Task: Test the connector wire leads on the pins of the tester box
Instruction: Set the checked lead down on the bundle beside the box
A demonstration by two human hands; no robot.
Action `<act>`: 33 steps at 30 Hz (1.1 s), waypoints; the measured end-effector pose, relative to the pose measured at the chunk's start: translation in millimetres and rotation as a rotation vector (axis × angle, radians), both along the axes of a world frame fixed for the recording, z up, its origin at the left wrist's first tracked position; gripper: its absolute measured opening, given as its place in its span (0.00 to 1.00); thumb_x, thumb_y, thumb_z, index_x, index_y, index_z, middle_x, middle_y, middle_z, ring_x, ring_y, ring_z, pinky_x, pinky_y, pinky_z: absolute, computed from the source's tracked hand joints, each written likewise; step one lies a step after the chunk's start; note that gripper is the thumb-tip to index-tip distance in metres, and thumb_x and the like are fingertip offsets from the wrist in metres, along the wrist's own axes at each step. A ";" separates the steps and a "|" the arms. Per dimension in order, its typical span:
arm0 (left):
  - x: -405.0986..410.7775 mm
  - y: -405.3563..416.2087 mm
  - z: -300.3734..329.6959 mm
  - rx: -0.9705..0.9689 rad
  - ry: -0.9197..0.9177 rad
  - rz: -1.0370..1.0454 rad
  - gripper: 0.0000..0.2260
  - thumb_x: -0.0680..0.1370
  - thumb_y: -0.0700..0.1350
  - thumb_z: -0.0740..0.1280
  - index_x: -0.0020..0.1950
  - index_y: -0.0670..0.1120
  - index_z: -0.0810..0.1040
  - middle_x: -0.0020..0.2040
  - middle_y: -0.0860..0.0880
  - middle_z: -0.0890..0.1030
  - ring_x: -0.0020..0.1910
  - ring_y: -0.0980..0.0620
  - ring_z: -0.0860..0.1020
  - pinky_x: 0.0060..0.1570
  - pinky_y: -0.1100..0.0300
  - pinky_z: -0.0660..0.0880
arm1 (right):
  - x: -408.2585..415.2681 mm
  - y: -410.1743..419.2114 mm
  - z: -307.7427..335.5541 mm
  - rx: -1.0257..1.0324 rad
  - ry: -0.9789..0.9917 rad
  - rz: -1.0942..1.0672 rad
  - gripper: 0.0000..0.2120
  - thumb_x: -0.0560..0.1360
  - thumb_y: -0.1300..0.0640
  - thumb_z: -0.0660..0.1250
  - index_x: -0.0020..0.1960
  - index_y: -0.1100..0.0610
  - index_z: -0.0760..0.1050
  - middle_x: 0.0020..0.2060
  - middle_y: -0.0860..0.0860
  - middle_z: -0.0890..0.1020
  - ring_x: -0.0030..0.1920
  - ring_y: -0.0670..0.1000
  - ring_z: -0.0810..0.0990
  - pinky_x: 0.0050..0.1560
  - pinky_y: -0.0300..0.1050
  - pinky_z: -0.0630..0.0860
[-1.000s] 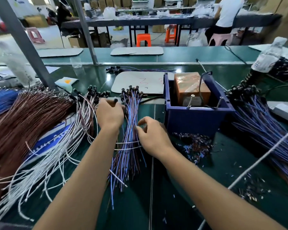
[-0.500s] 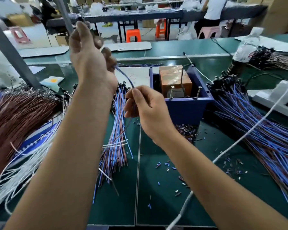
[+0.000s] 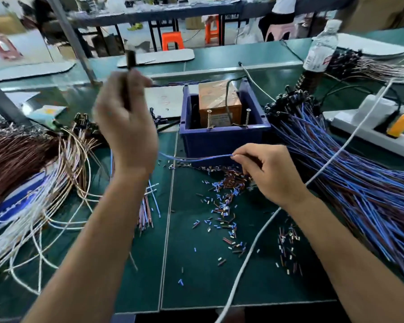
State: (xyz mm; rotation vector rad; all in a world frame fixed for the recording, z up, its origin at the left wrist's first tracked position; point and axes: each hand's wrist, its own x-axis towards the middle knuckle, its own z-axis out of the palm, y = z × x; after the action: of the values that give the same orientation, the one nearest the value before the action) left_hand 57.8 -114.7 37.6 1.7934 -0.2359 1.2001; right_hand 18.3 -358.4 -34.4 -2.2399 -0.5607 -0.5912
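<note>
Green matting point(image 3: 219, 276) covers the workbench, with more benches and orange stools point(image 3: 173, 40) behind. At far left lies a heap of brown wires point(image 3: 14, 157), and beside it a tangle of white wires point(image 3: 56, 194) spills toward the near edge. Just right of these, the left hand point(image 3: 126, 127) is raised above the bench, back toward the camera, fingers curled round the black connector point(image 3: 131, 59) whose tip pokes up above the knuckles, blurred. From under this hand a thin blue wire lead point(image 3: 196, 158) runs nearly level to the right, just in front of the tester box. That tester box point(image 3: 219, 106), an orange-brown block with two upright pins point(image 3: 247, 116), sits in a dark blue bin point(image 3: 224, 138) at centre. The right hand point(image 3: 273, 173) hovers low just in front of the bin's right corner, thumb and forefinger pinching the lead's free end; the end is clear of the pins. Cut insulation bits point(image 3: 224, 206) litter the mat beneath. Further right, a large bundle of blue wires point(image 3: 359, 183) fans out, a white cable point(image 3: 254, 241) crosses it, and a plastic bottle point(image 3: 321, 47) stands behind.
</note>
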 end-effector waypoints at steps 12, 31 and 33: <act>-28.1 -68.0 -76.5 0.506 0.189 -0.236 0.13 0.85 0.51 0.62 0.44 0.45 0.72 0.32 0.55 0.77 0.31 0.47 0.77 0.30 0.49 0.72 | -2.7 2.0 -13.4 0.335 0.090 0.054 0.02 0.79 0.61 0.73 0.50 0.59 0.85 0.36 0.49 0.86 0.37 0.47 0.85 0.41 0.43 0.82; -21.3 -59.7 -91.6 0.217 0.269 -0.368 0.10 0.80 0.48 0.73 0.40 0.51 0.77 0.30 0.59 0.72 0.29 0.56 0.71 0.30 0.59 0.68 | 4.6 1.4 -12.9 0.699 0.301 0.016 0.07 0.79 0.58 0.73 0.45 0.61 0.83 0.34 0.56 0.86 0.27 0.49 0.76 0.31 0.37 0.75; -21.6 -60.7 -90.9 0.191 0.279 -0.387 0.10 0.80 0.48 0.72 0.40 0.53 0.76 0.30 0.58 0.72 0.29 0.55 0.70 0.30 0.58 0.67 | 4.1 3.0 -12.8 0.721 0.322 0.008 0.08 0.80 0.57 0.72 0.44 0.60 0.83 0.34 0.56 0.86 0.27 0.49 0.77 0.31 0.38 0.76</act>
State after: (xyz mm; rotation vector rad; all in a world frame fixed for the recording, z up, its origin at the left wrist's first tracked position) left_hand 36.2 -175.4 -53.3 1.9438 -0.5218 0.6655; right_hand 22.3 -355.3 -47.2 -1.5949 -0.1488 -0.3389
